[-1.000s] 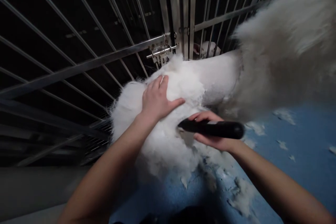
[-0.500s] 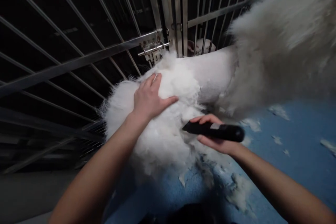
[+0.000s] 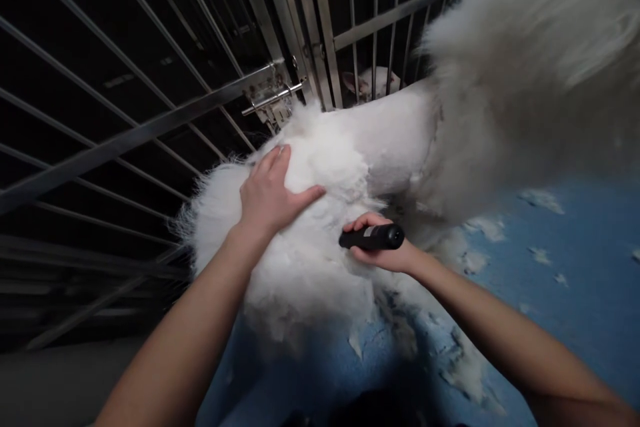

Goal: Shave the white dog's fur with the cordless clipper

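Note:
A white fluffy animal lies on a blue table, its long-haired part filling the upper right. A strip of its body is shaved short. My left hand rests flat on the thick white fur, fingers stretched out. My right hand is wrapped round a black electric clipper, whose front end is pushed into the fur just right of my left thumb.
Metal cage bars with a sliding latch stand close behind the animal at left and centre. Another small white animal shows behind the bars. Tufts of cut fur lie scattered over the blue table.
My right hand has turned the clipper so it points away from me and pushed it left into the fur. My left hand stays pressed on the fur.

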`<state>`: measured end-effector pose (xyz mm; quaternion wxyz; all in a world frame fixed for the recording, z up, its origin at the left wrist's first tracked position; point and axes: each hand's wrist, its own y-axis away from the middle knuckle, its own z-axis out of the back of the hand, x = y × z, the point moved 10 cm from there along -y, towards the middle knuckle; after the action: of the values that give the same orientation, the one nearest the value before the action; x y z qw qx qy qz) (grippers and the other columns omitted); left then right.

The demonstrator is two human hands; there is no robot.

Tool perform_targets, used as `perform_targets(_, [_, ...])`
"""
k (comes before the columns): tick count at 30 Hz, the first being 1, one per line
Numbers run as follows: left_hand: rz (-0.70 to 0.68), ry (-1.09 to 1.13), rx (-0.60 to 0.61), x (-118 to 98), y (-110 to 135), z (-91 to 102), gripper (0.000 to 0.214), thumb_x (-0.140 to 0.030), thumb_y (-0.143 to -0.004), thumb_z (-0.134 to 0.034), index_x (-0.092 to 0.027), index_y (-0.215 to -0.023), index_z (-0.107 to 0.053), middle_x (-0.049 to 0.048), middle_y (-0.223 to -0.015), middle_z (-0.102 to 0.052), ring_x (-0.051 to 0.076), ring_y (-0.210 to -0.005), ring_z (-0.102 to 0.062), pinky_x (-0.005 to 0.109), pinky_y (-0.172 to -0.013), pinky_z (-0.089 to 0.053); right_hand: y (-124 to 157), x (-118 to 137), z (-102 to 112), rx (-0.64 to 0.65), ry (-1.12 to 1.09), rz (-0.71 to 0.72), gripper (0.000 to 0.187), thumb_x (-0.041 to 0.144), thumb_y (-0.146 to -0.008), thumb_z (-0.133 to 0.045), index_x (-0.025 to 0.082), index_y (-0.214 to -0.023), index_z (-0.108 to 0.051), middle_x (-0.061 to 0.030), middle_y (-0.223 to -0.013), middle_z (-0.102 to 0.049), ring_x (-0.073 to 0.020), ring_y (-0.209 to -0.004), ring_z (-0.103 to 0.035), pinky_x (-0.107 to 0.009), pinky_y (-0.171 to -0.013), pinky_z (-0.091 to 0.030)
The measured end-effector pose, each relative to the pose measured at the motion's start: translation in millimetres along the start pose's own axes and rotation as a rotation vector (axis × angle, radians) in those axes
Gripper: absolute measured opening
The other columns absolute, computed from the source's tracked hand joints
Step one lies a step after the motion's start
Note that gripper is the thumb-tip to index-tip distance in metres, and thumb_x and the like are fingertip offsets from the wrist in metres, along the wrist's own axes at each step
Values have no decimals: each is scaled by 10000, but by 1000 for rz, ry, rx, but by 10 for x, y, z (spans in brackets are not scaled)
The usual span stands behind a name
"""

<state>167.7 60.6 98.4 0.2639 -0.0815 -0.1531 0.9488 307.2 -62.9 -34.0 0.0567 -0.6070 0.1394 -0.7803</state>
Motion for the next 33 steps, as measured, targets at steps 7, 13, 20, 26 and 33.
perform_targets(7, [-5, 14, -11, 66, -9, 7, 879, -681, -766, -651, -267, -1511, -439, 69, -1565, -462, 310, -1429, -441, 445, -1166, -402, -97, 602, 378, -231, -183, 241, 363, 311, -779, -774, 275, -1005, -493, -84, -1150, -732, -234, -1079, -712, -439, -957, -560])
perform_targets(13, [-23, -2, -18, 73, -19, 11, 868, -676, -763, -654, -278, -1505, -443, 61, -1550, -482, 305, -1424, -449, 441, -1160, -412, -167, 5, 164, -126, -138, 103, 343, 311, -743, -782, 245, -952, -518, -104, -1085, -740, -257, -1024, -724, -463, -932, -558])
perform_targets(20, [-18, 16, -47, 115, -21, 8, 845, -633, -763, -680, -231, -1480, -483, 95, -1538, -494, 323, -1411, -464, 443, -1147, -418, -64, 21, 251, -71, -235, 22, 347, 364, -753, -798, 251, -954, -538, -73, -1069, -752, -242, -1000, -726, -440, -907, -572])
perform_targets(26, [-11, 50, -75, 128, -30, 11, 854, -625, -734, -708, -214, -1456, -515, 105, -1521, -513, 323, -1397, -480, 448, -1151, -408, -64, 219, 114, -216, -218, 84, 353, 386, -757, -801, 263, -958, -538, -72, -1068, -746, -246, -1003, -721, -442, -928, -565])
perform_targets(33, [0, 56, -71, 141, -17, -11, 873, -636, -737, -702, -217, -1475, -497, 99, -1539, -492, 320, -1410, -464, 447, -1155, -405, 83, 85, 43, -163, -139, 65, 342, 347, -757, -796, 252, -957, -535, -90, -1071, -750, -250, -984, -737, -448, -895, -575])
